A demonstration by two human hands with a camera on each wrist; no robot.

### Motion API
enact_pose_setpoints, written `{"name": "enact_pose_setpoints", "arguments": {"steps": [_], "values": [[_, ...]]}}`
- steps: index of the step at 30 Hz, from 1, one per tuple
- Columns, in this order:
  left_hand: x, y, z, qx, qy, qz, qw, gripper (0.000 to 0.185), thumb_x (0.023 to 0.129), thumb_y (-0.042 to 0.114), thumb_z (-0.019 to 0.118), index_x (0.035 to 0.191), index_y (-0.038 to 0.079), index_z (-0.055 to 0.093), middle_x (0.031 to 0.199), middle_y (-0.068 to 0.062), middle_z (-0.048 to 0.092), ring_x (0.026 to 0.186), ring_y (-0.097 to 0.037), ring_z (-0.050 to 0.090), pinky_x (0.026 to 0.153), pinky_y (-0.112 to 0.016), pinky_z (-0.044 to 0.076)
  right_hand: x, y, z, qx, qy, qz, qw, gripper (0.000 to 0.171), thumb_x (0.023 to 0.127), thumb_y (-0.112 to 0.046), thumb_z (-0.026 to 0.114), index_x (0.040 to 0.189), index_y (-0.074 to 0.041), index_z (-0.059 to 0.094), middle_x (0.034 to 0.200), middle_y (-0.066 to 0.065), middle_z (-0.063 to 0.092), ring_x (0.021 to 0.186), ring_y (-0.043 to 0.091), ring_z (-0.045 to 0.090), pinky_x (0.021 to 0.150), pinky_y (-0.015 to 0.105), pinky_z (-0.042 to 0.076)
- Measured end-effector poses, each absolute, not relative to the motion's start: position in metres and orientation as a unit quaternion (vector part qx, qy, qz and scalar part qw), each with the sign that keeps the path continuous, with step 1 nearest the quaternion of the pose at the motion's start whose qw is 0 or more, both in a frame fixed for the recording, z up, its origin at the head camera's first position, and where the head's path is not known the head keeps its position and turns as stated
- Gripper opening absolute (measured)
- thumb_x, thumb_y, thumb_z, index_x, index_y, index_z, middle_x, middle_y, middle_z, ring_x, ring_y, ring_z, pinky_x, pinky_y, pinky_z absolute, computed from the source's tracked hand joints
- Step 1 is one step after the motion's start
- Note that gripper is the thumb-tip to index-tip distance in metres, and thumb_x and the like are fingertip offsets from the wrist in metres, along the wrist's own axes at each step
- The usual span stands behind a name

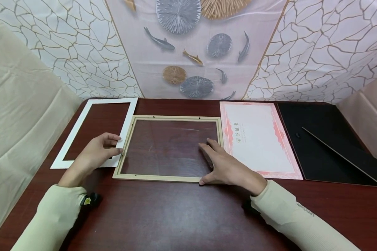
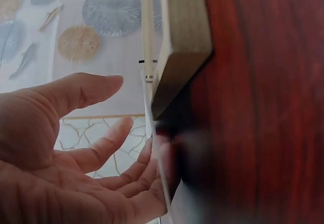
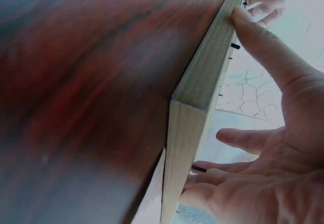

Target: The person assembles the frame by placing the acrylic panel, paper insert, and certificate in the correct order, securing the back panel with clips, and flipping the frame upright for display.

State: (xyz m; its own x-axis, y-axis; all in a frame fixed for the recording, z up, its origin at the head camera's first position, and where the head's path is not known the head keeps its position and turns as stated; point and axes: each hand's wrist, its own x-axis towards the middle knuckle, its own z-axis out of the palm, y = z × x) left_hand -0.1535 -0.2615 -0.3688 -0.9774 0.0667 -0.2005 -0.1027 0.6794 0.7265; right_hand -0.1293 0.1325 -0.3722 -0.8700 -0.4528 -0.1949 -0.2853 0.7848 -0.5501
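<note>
Only unreadable red characters on certificate (image 1: 259,137)

The right hand (image 3: 273,133) fills the right side of the view, palm open toward the frame (image 3: 202,107). Its thumb (image 3: 263,42) lies straight along the frame's pale wooden edge, the tip touching it near the top. The fingers (image 3: 238,138) reach behind the frame's near corner, loosely spread. The frame stands out as a light bar running from top right down to the bottom, its corner joint showing. Left of it lies the dark red table (image 3: 86,97), blurred. Small black clips (image 3: 235,46) stick out from the frame's inner side.
</note>
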Motion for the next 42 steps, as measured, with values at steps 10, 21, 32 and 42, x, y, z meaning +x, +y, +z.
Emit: {"name": "enact_pose_setpoints", "arguments": {"steps": [10,21,32,42], "values": [[-0.142,-0.257,-0.367,0.0,0.934,0.342,0.099,0.055,0.095,0.009,0.074,0.145,0.002,0.053,0.137,-0.026,0.057,0.112,-0.038,0.064,0.076,-0.031,0.05,-0.129,0.133,-0.372,-0.194,0.931,-0.261,0.169,0.112,0.075,-0.032,0.096,0.163,-0.007,0.033,0.172,0.026,0.017,0.158,0.047,0.023,0.115,0.062,0.042],[-0.108,-0.264,-0.363,0.03,0.965,0.258,-0.027,0.05,0.092,0.001,0.069,0.141,0.001,0.061,0.126,-0.026,0.064,0.096,-0.036,0.068,0.07,-0.036,0.049,-0.13,0.133,-0.372,-0.199,0.932,-0.254,0.168,0.111,0.077,-0.034,0.095,0.163,-0.007,0.032,0.172,0.027,0.018,0.158,0.048,0.024,0.114,0.062,0.042],[-0.083,-0.266,-0.367,0.026,0.967,0.243,-0.065,0.051,0.089,-0.007,0.066,0.14,0.0,0.061,0.123,-0.03,0.066,0.095,-0.042,0.068,0.073,-0.05,0.051,-0.129,0.133,-0.372,-0.202,0.931,-0.254,0.168,0.111,0.077,-0.034,0.095,0.163,-0.006,0.032,0.171,0.027,0.018,0.157,0.048,0.025,0.113,0.062,0.043],[-0.057,-0.262,-0.372,0.08,0.957,0.23,-0.157,0.058,0.076,-0.022,0.067,0.129,0.001,0.067,0.121,-0.026,0.072,0.097,-0.051,0.068,0.08,-0.065,0.05,-0.129,0.134,-0.372,-0.202,0.931,-0.255,0.167,0.11,0.077,-0.034,0.095,0.163,-0.006,0.032,0.171,0.028,0.018,0.156,0.048,0.026,0.113,0.062,0.043]]}}
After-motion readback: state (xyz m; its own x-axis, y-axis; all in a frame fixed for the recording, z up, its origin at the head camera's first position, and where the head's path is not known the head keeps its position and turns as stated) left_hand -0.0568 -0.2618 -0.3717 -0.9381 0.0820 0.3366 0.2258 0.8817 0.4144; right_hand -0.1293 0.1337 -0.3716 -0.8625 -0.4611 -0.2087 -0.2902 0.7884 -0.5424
